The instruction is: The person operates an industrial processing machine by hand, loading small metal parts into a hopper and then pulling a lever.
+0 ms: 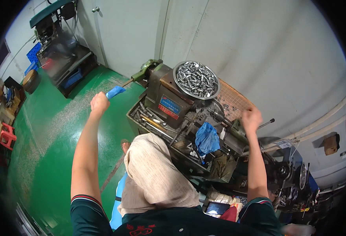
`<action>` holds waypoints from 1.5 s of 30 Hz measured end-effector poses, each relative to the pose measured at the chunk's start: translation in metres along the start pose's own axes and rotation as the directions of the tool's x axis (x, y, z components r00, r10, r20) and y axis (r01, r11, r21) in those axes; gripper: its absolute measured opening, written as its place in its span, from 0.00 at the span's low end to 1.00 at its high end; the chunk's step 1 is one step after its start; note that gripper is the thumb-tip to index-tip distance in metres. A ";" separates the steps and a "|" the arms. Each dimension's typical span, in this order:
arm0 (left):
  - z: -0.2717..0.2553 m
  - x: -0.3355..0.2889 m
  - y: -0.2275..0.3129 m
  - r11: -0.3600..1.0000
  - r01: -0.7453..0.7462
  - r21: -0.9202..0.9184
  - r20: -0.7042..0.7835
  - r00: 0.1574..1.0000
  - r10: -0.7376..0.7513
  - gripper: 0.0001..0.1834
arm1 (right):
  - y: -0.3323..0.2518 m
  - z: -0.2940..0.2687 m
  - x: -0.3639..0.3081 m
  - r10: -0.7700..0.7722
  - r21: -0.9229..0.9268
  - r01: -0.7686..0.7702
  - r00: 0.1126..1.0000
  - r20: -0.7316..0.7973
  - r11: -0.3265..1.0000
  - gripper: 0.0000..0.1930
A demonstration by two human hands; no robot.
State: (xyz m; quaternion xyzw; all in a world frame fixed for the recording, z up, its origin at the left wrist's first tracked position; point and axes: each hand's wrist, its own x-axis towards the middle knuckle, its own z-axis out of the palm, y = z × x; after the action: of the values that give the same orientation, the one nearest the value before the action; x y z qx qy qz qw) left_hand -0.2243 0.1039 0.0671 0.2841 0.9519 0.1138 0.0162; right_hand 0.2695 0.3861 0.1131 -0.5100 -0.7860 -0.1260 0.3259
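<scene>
Found left hand [100, 103] clenched around blue-wrapped metal lever [115, 92], at left end of green-grey metal machine [156, 85]. Found right hand [251, 118] curled near black-knobbed metal rod [265, 124]; cannot tell whether gripping. Noted round silver bowl [188, 93] of shiny metal parts [197, 77] atop machine.

1. Shirt [161, 222]: very dark green, nearly black where the folds fall into shade.
2. Left sleeve [87, 218]: short, ending on the upper arm, its hem edged with thin bands – red and a paler tone.
3. Right sleeve [261, 218]: also short and dark green, with similar narrow trim at the hem.
4. Chest marking [140, 232]: a rounded red outline low in view, a row of small red characters above it.
5. Pale spot [181, 230]: small and oval, right of the marking.
6. Beige cloth [153, 173]: loosely woven, creased – draped over the lap.
7. Left hand [99, 103] and right hand [251, 119]: bare.
</scene>
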 end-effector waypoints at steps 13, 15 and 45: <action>-0.004 -0.014 0.009 0.999 0.044 -0.011 0.015 0.999 -0.043 0.10 | -0.107 0.063 0.001 -0.080 0.422 -0.215 0.811 0.580 0.880 0.11; -0.003 -0.016 0.007 0.999 0.043 -0.008 0.005 0.999 -0.043 0.10 | -0.109 0.063 0.001 -0.106 0.440 -0.209 0.800 0.591 0.874 0.12; 0.006 -0.079 0.044 0.977 -0.075 -0.202 -0.127 0.991 0.050 0.09 | -0.124 -0.024 0.039 -0.054 0.646 -0.043 0.990 0.130 0.762 0.10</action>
State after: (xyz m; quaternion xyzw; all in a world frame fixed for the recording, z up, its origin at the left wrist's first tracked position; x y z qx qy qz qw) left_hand -0.1339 0.0981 0.0688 0.3032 0.9248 0.2294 -0.0157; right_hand 0.1587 0.3461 0.1733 -0.3716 -0.8037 0.1882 0.4250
